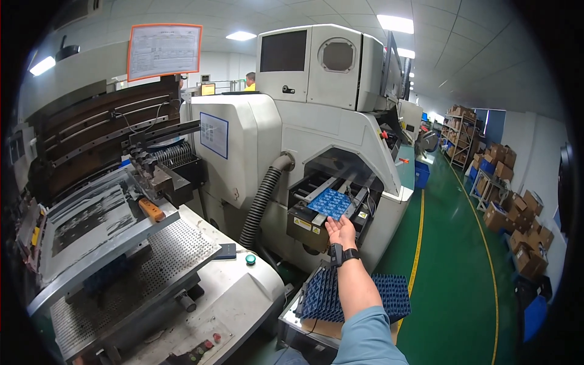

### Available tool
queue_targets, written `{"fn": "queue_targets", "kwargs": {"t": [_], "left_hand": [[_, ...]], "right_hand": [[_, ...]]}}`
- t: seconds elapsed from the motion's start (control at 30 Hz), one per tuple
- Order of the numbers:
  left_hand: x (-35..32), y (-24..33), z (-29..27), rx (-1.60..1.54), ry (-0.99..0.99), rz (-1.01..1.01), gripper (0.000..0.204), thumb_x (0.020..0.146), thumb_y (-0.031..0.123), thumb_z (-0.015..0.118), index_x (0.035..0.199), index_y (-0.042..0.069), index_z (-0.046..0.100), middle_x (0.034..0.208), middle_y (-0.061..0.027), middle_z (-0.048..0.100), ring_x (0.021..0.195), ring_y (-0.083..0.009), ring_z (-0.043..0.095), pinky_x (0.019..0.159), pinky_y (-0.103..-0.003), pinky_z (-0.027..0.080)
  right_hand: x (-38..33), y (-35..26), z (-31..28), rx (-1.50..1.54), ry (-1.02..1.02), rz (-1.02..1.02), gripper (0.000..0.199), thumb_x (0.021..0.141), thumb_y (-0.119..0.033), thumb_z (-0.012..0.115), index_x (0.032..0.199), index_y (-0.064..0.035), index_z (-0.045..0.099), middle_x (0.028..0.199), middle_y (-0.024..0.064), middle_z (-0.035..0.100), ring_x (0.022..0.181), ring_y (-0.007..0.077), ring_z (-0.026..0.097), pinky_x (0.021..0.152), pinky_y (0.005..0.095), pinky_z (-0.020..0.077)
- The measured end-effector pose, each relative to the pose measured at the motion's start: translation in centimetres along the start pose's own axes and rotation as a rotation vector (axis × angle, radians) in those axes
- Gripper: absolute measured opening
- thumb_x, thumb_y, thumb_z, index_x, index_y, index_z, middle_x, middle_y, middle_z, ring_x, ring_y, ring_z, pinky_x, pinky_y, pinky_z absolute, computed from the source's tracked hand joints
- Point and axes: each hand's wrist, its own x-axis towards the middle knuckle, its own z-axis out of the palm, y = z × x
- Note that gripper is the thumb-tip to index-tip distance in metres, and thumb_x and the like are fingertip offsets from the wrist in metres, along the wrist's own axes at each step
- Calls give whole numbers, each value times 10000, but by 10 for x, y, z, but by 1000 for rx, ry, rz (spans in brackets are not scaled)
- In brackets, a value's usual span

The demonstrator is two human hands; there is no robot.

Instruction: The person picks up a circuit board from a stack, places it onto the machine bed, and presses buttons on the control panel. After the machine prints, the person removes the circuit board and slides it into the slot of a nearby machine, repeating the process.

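Observation:
A blue circuit board panel lies on the conveyor rails at the mouth of a white machine, its near edge toward me. Just at that edge is my right hand, palm turned up and fingers stretched out, the fingertips meeting the panel. Whether any finger goes beneath the board is not clear. A black watch-like band circles the right wrist. Below the forearm, several more blue boards stand close together in a stack on a cart. My left hand is out of the picture.
To the left is a printing machine with a framed stencil, an orange-handled tool and a perforated plate. A ribbed hose hangs beside the conveyor. Cardboard boxes line the green aisle at right. A person in yellow is far back.

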Motion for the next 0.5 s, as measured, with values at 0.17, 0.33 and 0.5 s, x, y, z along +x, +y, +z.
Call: {"fn": "queue_targets", "kwargs": {"t": [0.17, 0.33, 0.5], "left_hand": [[-6, -15, 3, 41, 70, 8, 356, 861, 287, 617, 1096, 44, 727, 1052, -215, 723, 1014, -403, 665, 892, -455, 511], [-5, -7, -1, -97, -96, -93, 409, 878, 250, 627, 1224, 33, 655, 1195, -228, 666, 1126, -388, 612, 982, -431, 458], [-25, 48, -179, 69, -173, -83, 559, 898, 329, 622, 1358, 17, 564, 1311, -293, 586, 1265, -420, 516, 1085, -483, 379]], "right_hand": [[0, 3, -12, -59, -1, 42, 404, 1024, -283, 516, 1315, -7, 459, 1243, 187, 568, 1111, 330, 631, 964, 472, 525], [-63, -17, -49, -120, -501, 311, 179, 1006, -254, 560, 927, -94, 574, 890, 99, 627, 903, 251, 622, 832, 410, 526], [-301, -89, 6, -922, -272, 672, 76, 920, -154, 576, 927, -88, 614, 813, 104, 613, 651, 278, 582, 605, 420, 494]]}}
